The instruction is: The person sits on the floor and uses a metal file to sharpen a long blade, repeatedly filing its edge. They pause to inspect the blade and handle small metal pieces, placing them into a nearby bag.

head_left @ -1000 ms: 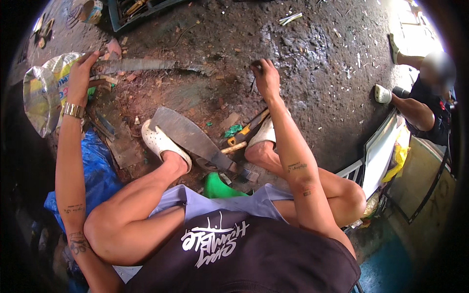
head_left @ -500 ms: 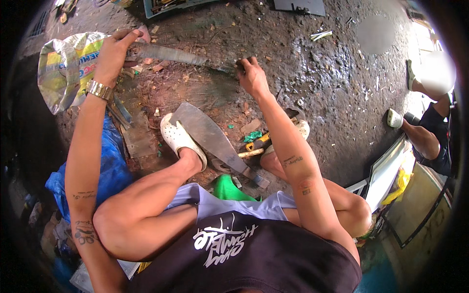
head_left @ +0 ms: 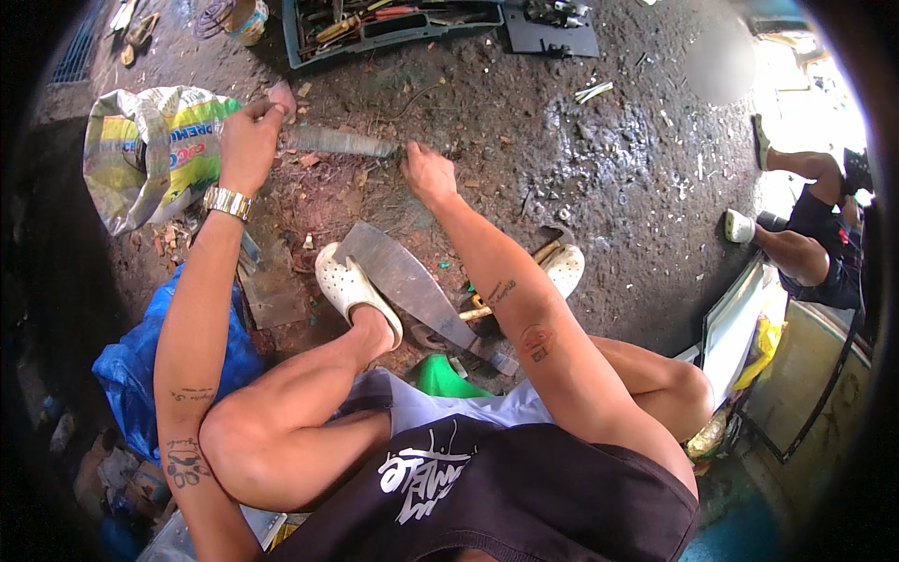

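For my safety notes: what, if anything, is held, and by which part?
A blade, by its left end, in the left grip. The right grip is near its other end; whether holding, I cannot tell.

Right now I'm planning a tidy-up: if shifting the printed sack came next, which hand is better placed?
Probably the left hand: it is close beside the printed sack, while the right hand is farther off, by one end of the long grey strip.

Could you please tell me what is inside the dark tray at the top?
The tray holds several tools, including a yellow handle and a red handle. Anything beneath them is covered; the far side is out of frame.
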Available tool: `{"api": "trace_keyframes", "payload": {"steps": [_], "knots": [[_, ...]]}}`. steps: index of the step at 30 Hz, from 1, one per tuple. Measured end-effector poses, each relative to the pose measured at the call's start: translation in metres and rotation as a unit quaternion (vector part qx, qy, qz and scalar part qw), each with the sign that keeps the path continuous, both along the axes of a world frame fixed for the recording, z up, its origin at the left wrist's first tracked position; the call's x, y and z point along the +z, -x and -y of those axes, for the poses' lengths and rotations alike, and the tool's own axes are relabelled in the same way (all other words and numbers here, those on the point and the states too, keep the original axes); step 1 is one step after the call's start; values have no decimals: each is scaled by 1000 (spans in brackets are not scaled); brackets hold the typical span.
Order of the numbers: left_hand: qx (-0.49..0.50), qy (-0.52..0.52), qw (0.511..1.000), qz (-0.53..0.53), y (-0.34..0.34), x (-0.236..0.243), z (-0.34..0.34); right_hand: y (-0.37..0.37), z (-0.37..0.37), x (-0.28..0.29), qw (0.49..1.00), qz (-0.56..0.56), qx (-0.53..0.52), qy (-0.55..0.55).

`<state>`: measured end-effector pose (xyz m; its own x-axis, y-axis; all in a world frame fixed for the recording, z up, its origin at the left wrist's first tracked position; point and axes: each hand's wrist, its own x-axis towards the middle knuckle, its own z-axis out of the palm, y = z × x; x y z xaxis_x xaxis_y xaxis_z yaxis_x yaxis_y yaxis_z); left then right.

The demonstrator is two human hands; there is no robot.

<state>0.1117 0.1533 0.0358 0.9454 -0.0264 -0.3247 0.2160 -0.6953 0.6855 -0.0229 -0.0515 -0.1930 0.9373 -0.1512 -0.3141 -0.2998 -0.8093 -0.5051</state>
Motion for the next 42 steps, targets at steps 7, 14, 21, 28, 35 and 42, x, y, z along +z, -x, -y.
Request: {"api": "trace_keyframes", "payload": {"steps": [7, 14, 21, 28, 35, 42], "knots": [[-91, -123, 981, 117, 1, -17, -23, 14, -5, 6, 945, 49, -247, -207], [-126, -71, 982, 125, 20, 0, 2, -5, -18, -5, 961, -94, -207, -158], [-170, -2, 982, 88, 39, 11, 9, -10, -13, 22, 963, -94, -228, -112], [-218, 168, 958, 86, 8, -27, 6, 123, 9, 91, 994, 58, -96, 20], [-284, 55, 956, 50, 69, -19, -9, 352, -40, 84, 987, -146, 46, 39], [-431, 1, 896, 104, 162, 1, -18, 372, -52, 45, 930, -161, 135, 300]]}}
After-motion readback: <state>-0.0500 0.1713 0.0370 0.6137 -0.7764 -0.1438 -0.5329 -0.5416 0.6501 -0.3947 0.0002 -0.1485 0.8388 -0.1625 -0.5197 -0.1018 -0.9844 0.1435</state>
